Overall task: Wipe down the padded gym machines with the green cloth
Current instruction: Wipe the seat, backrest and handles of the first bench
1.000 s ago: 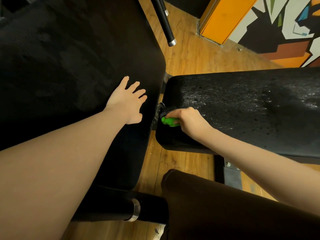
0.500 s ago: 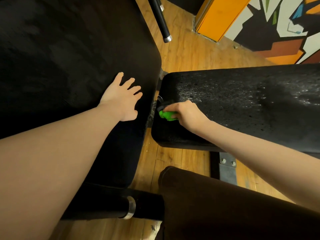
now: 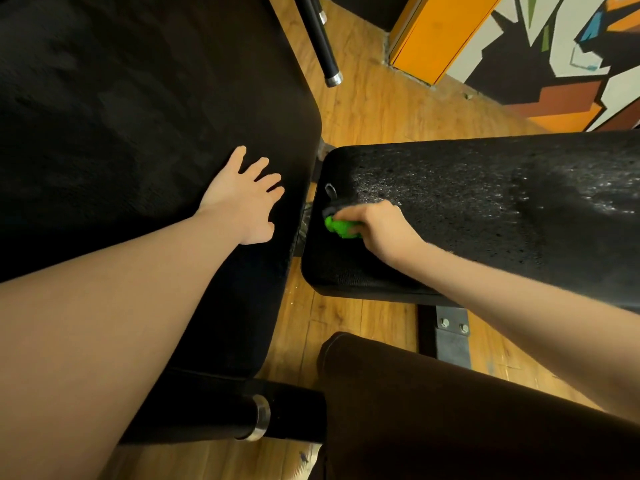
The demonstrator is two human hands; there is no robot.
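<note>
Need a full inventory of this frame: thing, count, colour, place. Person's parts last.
padded bench: 1, black, right, surface speckled with shiny droplets
large pad: 1, black, left
green cloth: 1, bright green, bunched at the bench's near-left end
metal ring: 1, grey, on the bench beyond the cloth
bar with silver cap: 1, black, top centre, over the floor
roller with silver collar: 1, black, bottom centre
bolted bracket: 1, grey, under the bench
floor: wood, brown
orange panel: 1, top right
mural wall: multicolour, top right
leg: 1, dark trousers, bottom right
left hand: open, flat on the large pad
right hand: closed on the green cloth
</note>
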